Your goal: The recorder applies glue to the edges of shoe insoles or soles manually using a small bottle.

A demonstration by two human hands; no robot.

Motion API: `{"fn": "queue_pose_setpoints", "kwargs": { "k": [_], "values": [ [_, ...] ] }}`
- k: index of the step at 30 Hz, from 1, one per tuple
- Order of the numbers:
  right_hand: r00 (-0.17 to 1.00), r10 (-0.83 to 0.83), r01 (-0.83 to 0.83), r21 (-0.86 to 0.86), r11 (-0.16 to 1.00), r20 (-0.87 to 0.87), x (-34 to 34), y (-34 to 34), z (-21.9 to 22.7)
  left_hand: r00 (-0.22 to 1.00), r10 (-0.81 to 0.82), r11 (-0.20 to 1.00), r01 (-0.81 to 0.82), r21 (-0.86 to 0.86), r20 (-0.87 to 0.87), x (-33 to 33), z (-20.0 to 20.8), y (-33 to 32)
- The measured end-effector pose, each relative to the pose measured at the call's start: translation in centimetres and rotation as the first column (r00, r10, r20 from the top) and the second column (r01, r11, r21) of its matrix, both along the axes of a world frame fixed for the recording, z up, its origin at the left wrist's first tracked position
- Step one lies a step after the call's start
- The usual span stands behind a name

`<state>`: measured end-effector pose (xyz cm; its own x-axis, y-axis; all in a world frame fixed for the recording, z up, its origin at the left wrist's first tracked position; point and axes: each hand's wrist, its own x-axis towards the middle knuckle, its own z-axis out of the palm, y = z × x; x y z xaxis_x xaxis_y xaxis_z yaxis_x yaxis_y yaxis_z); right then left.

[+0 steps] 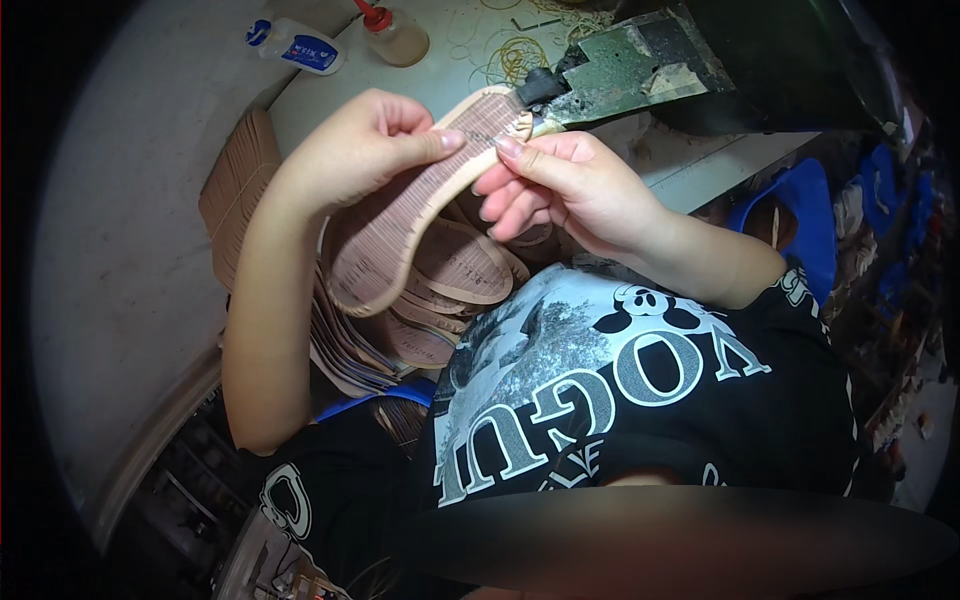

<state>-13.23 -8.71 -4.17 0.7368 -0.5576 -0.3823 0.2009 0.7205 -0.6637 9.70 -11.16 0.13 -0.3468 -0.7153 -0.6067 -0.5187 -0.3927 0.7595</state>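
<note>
A brownish, finely ribbed shoe insole (385,235) with a pale beige edging strip is held up in front of me. My left hand (375,150) pinches it from the left, thumb lying on its face and fingers hidden behind. On the opposite edge my right hand (575,185) grips the insole's edge between thumb and index finger, its other fingers curled loosely. The far tip of the insole is at the black end piece (541,88) of a green machine (640,65); whether they touch, I cannot tell. Small notches show in the edging near my right thumb.
Below the hands lie piled insoles (455,265), and a tied stack of brown insoles (240,185) leans at left. On the pale table (340,105) are a white bottle (305,50), a red-nozzled bottle (397,40) and yellow loops (522,62). A blue plastic piece (805,215) stands right.
</note>
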Motion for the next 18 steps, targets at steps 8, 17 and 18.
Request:
{"fn": "queue_pose_setpoints", "kwargs": {
  "k": [8,17,18],
  "values": [
    [0.975,0.204,-0.212,-0.102,0.972,-0.083,0.2,-0.5,-0.5,0.746,0.621,0.73,-0.663,-0.169,-0.242,-0.7,-2.2,6.2],
    [0.994,0.082,-0.014,-0.643,0.766,0.076,0.5,2.4,1.9,0.701,0.553,0.272,-0.662,-0.699,-0.45,-5.6,-3.5,14.6],
    [0.993,0.082,-0.011,-0.645,0.764,0.08,0.4,2.3,2.5,0.703,0.532,0.262,-0.667,-0.698,-0.472,-5.7,-3.3,14.9]
  ]
}}
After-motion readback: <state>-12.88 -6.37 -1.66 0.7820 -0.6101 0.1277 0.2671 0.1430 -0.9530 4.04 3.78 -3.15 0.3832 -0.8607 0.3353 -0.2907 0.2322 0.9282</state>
